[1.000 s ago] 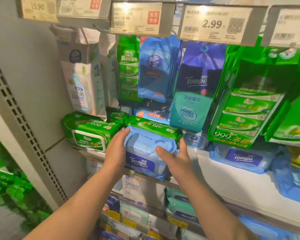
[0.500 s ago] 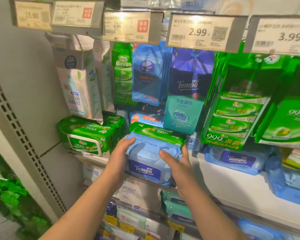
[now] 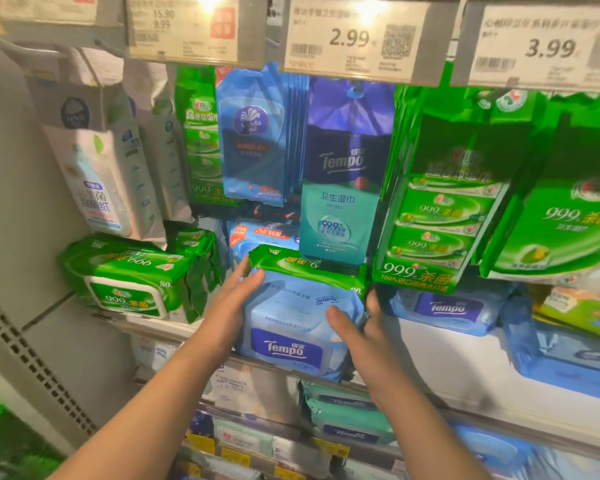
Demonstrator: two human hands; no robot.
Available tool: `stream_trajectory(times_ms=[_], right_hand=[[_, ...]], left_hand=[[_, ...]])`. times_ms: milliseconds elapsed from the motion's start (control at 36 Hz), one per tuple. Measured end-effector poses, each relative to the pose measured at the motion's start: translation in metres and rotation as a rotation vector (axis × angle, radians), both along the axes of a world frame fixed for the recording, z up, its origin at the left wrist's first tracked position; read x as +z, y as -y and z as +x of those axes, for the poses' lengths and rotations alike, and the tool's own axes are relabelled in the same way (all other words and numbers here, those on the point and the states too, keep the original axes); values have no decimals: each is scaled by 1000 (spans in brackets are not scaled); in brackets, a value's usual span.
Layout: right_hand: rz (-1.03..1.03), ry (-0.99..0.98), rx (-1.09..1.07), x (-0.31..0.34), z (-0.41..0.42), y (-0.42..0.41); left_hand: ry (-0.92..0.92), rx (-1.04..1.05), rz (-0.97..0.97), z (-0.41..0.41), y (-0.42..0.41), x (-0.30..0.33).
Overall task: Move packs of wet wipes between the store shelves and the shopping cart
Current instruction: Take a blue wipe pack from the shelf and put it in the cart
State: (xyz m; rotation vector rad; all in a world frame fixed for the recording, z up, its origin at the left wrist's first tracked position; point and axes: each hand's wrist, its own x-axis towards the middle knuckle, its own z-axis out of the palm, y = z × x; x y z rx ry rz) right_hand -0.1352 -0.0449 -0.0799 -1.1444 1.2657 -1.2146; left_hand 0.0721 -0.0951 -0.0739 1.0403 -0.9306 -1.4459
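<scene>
A light blue Tempo wipes pack (image 3: 291, 323) rests on the white shelf (image 3: 430, 355), its front hanging slightly over the shelf lip. A green 999 wipes pack (image 3: 302, 265) lies flat on top of it. My left hand (image 3: 236, 303) presses against the blue pack's left side, fingers reaching up to the green pack's corner. My right hand (image 3: 364, 327) clasps the blue pack's right side, thumb on its front and fingers behind its right edge. No shopping cart is in view.
Another green 999 pack (image 3: 129, 275) sits at the shelf's left. More blue Tempo packs (image 3: 447, 306) lie to the right. Hanging pouches (image 3: 340, 168) and price tags (image 3: 354, 36) crowd just above. Lower shelves hold further packs (image 3: 347, 410). A perforated upright (image 3: 25, 355) borders the left.
Both hands stay on the blue pack's sides; the pack sits slightly deeper on the shelf. My view has moved closer and a little upward.
</scene>
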Motion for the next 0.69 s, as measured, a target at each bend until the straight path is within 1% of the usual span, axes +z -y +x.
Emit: stream_trajectory(times_ms=[83, 222, 361, 472, 694], right_hand=[[13, -73, -12, 3, -5, 0], [-24, -17, -35, 2, 8, 4], [-46, 152, -125, -8, 18, 9], [-48, 197, -127, -4, 15, 5], [-56, 214, -107, 7, 17, -7]], left_hand=[[-111, -38, 44, -1, 2, -1], [-153, -55, 147, -1, 6, -4], [-207, -49, 151, -5, 1, -1], [-208, -30, 122, -10, -14, 6], [-253, -10, 93, -7, -61, 29]])
